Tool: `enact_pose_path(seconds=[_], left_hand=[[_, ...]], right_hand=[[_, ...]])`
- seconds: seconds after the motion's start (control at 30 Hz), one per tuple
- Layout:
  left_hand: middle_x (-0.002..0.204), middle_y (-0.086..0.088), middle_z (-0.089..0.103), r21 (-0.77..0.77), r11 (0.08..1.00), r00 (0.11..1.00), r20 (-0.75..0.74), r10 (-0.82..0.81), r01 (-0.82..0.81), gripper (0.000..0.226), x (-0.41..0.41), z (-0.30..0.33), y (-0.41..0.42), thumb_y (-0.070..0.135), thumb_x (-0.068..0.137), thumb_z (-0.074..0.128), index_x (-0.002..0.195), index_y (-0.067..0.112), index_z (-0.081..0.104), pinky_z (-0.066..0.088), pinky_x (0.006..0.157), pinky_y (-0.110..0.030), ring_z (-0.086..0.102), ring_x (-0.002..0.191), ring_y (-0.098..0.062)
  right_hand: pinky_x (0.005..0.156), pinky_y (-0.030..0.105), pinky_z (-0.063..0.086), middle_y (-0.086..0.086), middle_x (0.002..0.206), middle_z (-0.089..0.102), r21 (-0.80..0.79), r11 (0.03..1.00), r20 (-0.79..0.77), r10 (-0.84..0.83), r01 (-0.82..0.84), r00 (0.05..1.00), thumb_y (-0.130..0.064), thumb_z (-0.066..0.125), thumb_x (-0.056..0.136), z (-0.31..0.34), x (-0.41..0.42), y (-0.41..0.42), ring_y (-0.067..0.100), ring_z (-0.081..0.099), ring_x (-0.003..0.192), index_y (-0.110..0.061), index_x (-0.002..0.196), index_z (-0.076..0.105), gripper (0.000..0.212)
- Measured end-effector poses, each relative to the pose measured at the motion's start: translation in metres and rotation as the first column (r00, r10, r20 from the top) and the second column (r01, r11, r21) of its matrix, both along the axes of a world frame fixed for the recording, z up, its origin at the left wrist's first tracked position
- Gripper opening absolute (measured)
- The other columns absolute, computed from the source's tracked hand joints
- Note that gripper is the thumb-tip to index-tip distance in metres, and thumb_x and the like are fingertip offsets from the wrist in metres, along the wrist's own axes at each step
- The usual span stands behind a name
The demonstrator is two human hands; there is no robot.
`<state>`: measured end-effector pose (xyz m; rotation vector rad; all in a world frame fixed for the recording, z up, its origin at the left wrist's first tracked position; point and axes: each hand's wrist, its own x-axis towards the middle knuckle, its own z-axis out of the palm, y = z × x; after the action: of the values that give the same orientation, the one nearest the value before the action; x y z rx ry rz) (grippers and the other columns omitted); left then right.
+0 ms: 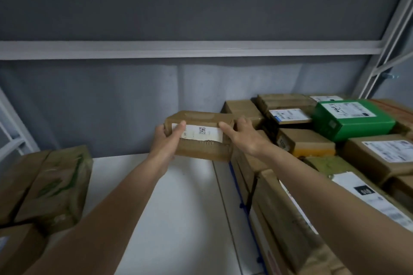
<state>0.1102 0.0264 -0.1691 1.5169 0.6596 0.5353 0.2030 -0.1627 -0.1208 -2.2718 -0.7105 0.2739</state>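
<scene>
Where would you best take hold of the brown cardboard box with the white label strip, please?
By its two short ends, one hand from each side. The brown cardboard box is oblong, its long labelled face toward the person, so the ends offer opposed flat faces. The left hand and right hand grip it there now.

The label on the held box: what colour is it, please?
White label on the box, black QR code; head view.

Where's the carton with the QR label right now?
Centre of the head view: the carton is held between the left hand and right hand, over the white shelf, beside the right-hand stack of cartons.
</scene>
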Motion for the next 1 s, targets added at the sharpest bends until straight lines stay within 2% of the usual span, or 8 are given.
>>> enact_pose_path(seconds=[0.07, 0.13, 0.23, 0.3, 0.4, 0.57, 0.77, 1.0], left_hand=[[0.108, 0.008, 0.062, -0.106, 0.994, 0.999, 0.046, 0.020, -0.015, 0.042, 0.010, 0.010, -0.016, 0.059, 0.084, 0.060, 0.110, 0.030, 0.044, 0.050, 0.091, -0.052, 0.061, 0.102, -0.020], [0.110, 0.005, 0.062, -0.192, 0.981, 0.995, 0.088, 0.046, -0.029, 0.048, 0.022, 0.018, -0.030, 0.059, 0.082, 0.062, 0.114, 0.029, 0.043, 0.052, 0.088, -0.055, 0.062, 0.103, -0.023], [0.109, 0.003, 0.062, -0.277, 0.961, 0.992, 0.113, 0.049, -0.016, 0.055, 0.038, 0.028, -0.049, 0.057, 0.081, 0.064, 0.121, 0.028, 0.041, 0.053, 0.084, -0.057, 0.062, 0.102, -0.024], [0.112, 0.001, 0.060, -0.294, 0.956, 0.993, 0.112, 0.019, 0.015, 0.056, 0.052, 0.032, -0.056, 0.058, 0.080, 0.066, 0.122, 0.030, 0.041, 0.053, 0.080, -0.061, 0.061, 0.103, -0.026], [0.118, -0.003, 0.060, -0.295, 0.954, 0.995, 0.094, -0.030, 0.056, 0.052, 0.076, 0.038, -0.065, 0.060, 0.078, 0.064, 0.117, 0.031, 0.044, 0.054, 0.083, -0.054, 0.060, 0.104, -0.026], [0.114, -0.008, 0.064, -0.340, 0.931, 0.990, 0.068, -0.119, 0.136, 0.064, 0.115, 0.037, -0.090, 0.068, 0.072, 0.059, 0.124, 0.032, 0.050, 0.052, 0.065, -0.037, 0.063, 0.099, -0.027], [0.114, -0.009, 0.066, -0.311, 0.931, 0.981, 0.076, -0.177, 0.192, 0.083, 0.145, 0.013, -0.114, 0.075, 0.056, 0.055, 0.125, 0.029, 0.051, 0.050, 0.093, -0.047, 0.064, 0.103, -0.028], [0.117, -0.008, 0.068, -0.328, 0.910, 0.967, 0.082, -0.240, 0.254, 0.105, 0.173, -0.016, -0.128, 0.084, 0.047, 0.067, 0.136, 0.031, 0.047, 0.053, 0.092, -0.047, 0.068, 0.102, -0.028]], right_hand=[[0.114, 0.041, 0.022, -0.001, 0.158, 0.010, 0.053, 0.998, 0.003, 0.043, -0.043, 0.999, -0.063, 0.049, 0.087, 0.003, 0.007, -0.017, 0.022, 0.017, 0.144, -0.019, 0.142, 0.037, 0.071], [0.103, 0.038, 0.038, 0.001, 0.133, 0.039, 0.165, 0.985, -0.024, 0.063, -0.058, 0.998, -0.064, 0.059, 0.079, 0.006, 0.014, -0.032, 0.016, 0.040, 0.126, -0.025, 0.107, 0.053, 0.048], [0.068, 0.019, 0.049, 0.003, 0.098, 0.060, 0.331, 0.942, -0.065, 0.083, -0.057, 0.994, -0.046, 0.071, 0.079, 0.012, 0.022, -0.049, 0.009, 0.062, 0.087, -0.015, 0.081, 0.046, 0.040], [0.068, 0.021, 0.048, 0.006, 0.103, 0.061, 0.318, 0.946, -0.030, 0.070, -0.057, 0.997, -0.052, 0.077, 0.069, 0.014, 0.032, -0.062, 0.015, 0.064, 0.093, -0.019, 0.074, 0.045, 0.046], [0.075, 0.021, 0.044, 0.006, 0.113, 0.050, 0.221, 0.975, 0.004, 0.036, -0.036, 0.999, -0.058, 0.080, 0.060, 0.017, 0.039, -0.083, 0.014, 0.055, 0.097, -0.015, 0.087, 0.049, 0.059], [0.083, 0.030, 0.051, -0.002, 0.105, 0.049, 0.224, 0.971, 0.186, -0.124, 0.081, 0.975, -0.032, 0.086, 0.064, 0.020, 0.045, -0.105, 0.008, 0.052, 0.090, -0.016, 0.103, 0.040, 0.062], [0.101, 0.036, 0.041, 0.003, 0.130, 0.043, 0.043, 0.999, 0.233, -0.014, 0.004, 0.972, -0.022, 0.085, 0.067, 0.010, 0.058, -0.127, 0.022, 0.045, 0.121, -0.025, 0.142, 0.026, 0.096], [0.105, 0.038, 0.040, 0.006, 0.128, 0.037, -0.181, 0.983, 0.244, 0.073, -0.028, 0.967, -0.017, 0.079, 0.075, 0.002, 0.071, -0.144, 0.029, 0.047, 0.116, -0.024, 0.143, 0.037, 0.080]])
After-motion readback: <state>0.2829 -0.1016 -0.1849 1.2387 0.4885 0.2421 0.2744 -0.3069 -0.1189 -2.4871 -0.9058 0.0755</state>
